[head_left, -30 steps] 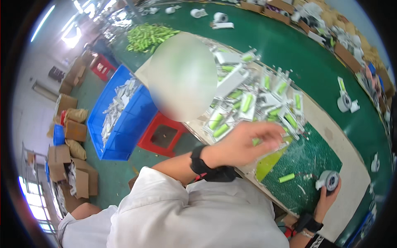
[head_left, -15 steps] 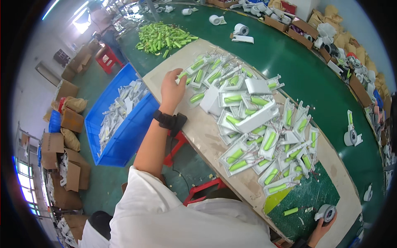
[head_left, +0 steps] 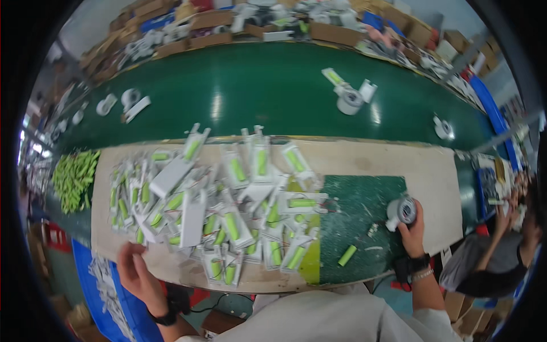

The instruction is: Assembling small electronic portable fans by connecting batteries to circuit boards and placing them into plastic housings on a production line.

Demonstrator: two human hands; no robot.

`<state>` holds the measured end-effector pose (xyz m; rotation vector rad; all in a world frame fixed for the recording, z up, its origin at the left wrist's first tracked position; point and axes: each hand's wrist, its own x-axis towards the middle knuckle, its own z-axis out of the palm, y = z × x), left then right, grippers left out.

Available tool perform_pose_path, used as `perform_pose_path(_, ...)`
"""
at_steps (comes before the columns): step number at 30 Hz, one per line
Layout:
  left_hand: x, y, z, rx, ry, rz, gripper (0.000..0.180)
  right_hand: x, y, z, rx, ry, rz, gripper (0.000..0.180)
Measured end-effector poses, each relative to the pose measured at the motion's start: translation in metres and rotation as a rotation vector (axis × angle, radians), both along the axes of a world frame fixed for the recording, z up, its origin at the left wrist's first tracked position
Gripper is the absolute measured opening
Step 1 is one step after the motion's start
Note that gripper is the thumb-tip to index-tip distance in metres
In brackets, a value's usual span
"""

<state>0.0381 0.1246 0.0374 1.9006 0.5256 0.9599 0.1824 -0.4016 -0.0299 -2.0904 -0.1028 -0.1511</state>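
Note:
My right hand [head_left: 414,232] is wrapped round the side of a white-and-grey round fan-like housing [head_left: 403,211], at the right edge of a dark green mat [head_left: 364,194]. On that mat lie a loose light-green cylindrical battery [head_left: 347,255] and a small part like a circuit board [head_left: 373,229]. My left hand [head_left: 138,278], slightly blurred, hovers at the table's near left edge with fingers apart and nothing in them. Beside it spreads a pile of white plastic casings [head_left: 194,219], many holding a light-green battery and thin wires.
A blue bin [head_left: 85,273] of white parts stands below the table's left end. More light-green batteries [head_left: 74,179] are heaped at far left. White housings [head_left: 349,101] lie on the green surface beyond the table [head_left: 439,188]. Another person [head_left: 490,256] is at the right.
The view has swung to the right. My left hand has drawn back from the left end of the pile toward the near edge. My right hand still holds the round housing.

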Motion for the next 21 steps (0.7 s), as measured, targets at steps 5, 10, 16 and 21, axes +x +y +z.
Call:
perform_pose_path(5, 0.040, -0.091, 0.029, 0.027, 0.204, -1.192, 0.037, -0.004, 0.003, 0.006, 0.069, -0.001, -0.011, 0.066)
perform_pose_path(10, 0.075, -0.178, 0.030, 0.280, 0.321, -1.399, 0.036, -0.005, -0.008, -0.002, 0.136, 0.005, -0.005, 0.067)
perform_pose_path(16, 0.074, -0.237, 0.016, 0.396, 0.399, -1.285, 0.032, -0.001, -0.011, -0.006, 0.186, 0.009, 0.020, 0.064)
perform_pose_path(21, 0.089, -0.280, 0.008, 0.650, 0.380, -1.065, 0.030, 0.002, -0.010, 0.001, 0.235, -0.104, 0.059, 0.062)
